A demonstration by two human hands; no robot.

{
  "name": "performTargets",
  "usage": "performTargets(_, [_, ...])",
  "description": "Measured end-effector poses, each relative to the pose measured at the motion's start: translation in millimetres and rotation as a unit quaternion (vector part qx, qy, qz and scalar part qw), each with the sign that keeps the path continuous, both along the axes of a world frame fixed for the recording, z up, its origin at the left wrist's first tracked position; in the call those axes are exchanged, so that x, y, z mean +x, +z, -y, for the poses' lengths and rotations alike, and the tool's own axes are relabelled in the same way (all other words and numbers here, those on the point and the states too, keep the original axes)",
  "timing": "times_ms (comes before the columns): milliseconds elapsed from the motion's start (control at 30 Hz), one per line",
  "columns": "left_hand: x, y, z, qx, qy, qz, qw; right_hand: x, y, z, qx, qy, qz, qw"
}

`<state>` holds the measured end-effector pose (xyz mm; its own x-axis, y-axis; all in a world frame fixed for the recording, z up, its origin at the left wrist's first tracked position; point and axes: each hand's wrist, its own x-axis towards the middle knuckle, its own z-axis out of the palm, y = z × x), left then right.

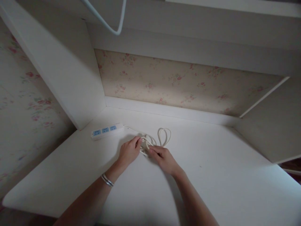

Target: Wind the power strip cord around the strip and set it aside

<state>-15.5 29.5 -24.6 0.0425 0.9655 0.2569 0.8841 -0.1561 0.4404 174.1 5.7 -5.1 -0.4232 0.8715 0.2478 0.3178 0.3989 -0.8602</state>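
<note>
A white power strip (107, 131) with blue socket faces lies on the white desk toward the left. Its white power cord (165, 134) runs right from the strip into a loose, looped tangle, with one loop lying on the desk beyond my right hand. My left hand (129, 150) is closed on the near left side of the tangle, thumb and fingers pinching the cord. On the other side, my right hand (164, 158) pinches the cord as well. The two hands are close together but apart. The cord's plug cannot be made out.
The desk (207, 185) has a back ledge against floral wallpaper (150, 83). Upright panels stand at the left (58, 62) and right (270, 125). A shelf (188, 37) overhangs the back, and a bent pale bar (116, 31) hangs at the top.
</note>
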Motion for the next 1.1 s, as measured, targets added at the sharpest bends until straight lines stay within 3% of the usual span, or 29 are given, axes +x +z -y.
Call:
performTargets(167, [1,3.2,0,-0.021,0.028,-0.049,0.998,0,1,1,0.039,0.015,0.034,0.999])
performTargets(333, [5,6.0,2,-0.029,0.045,-0.064,0.996,4,-10,-4,-0.024,0.017,0.017,0.999])
performTargets(600, [4,5.4,-1,-0.043,0.053,-0.023,0.997,5,-9,0,-0.036,0.011,0.029,0.999])
performTargets(867, [5,0.0,-5,-0.07,0.02,0.087,0.994,15,-12,-6,-0.147,0.02,-0.117,0.982])
performTargets(1100, [5,1.8,3,-0.051,-0.055,0.062,0.995,16,-16,-10,-0.206,-0.029,-0.284,0.936])
